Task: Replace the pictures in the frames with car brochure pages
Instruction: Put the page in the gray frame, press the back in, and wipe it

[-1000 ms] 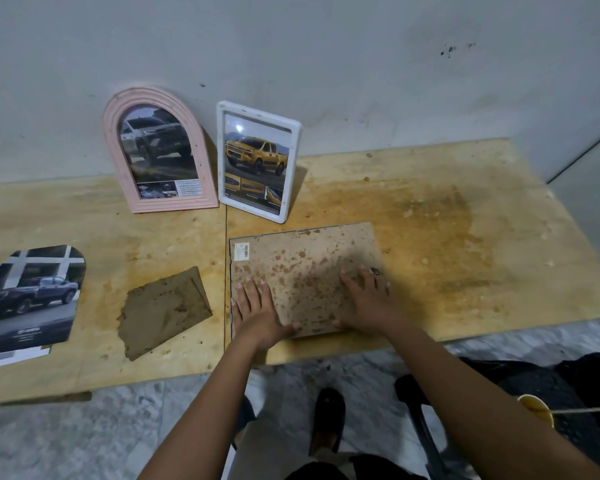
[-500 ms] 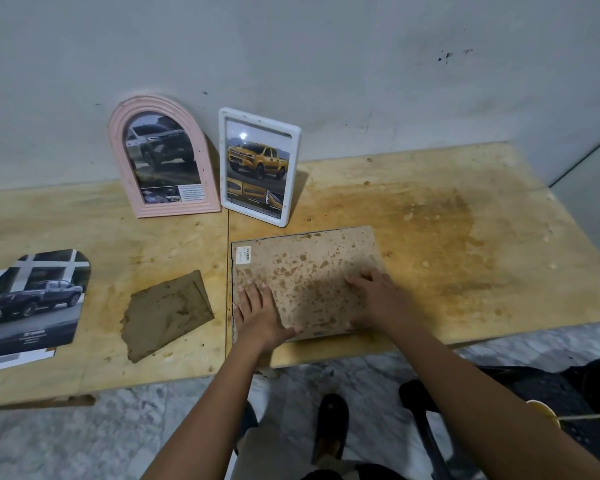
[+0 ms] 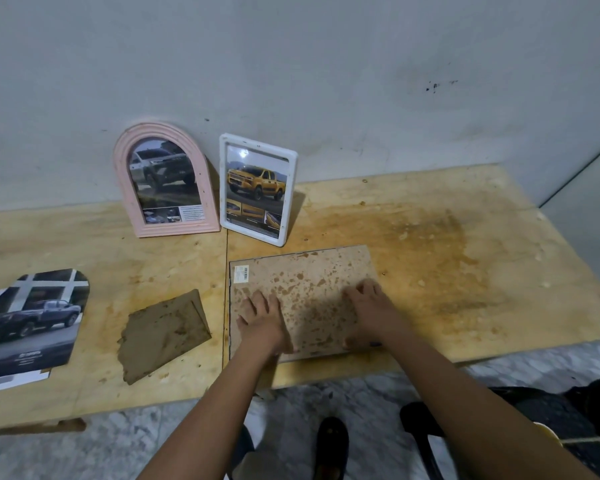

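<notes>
A rectangular frame lies face down near the table's front edge, its stained brown backing board [image 3: 309, 289] facing up with a small barcode label at its top left corner. My left hand [image 3: 260, 323] presses flat on the board's lower left part. My right hand [image 3: 371, 310] rests arched on the board's right side, bent fingertips near the right edge and thumb by the bottom right corner. Against the wall lean a pink arched frame [image 3: 122, 174] holding a grey pickup page and a white frame [image 3: 291, 188] holding a yellow pickup page.
A loose brown backing piece [image 3: 163, 334] lies left of the face-down frame. An arch-cut brochure page [image 3: 32, 320] with a dark pickup lies at the far left. The stained plywood table [image 3: 465, 254] stretches right. My feet and the marble floor show below.
My right hand has gone from lying flat with spread fingers to arched, fingertips drawn in near the board's right edge. My left hand has stayed in place.
</notes>
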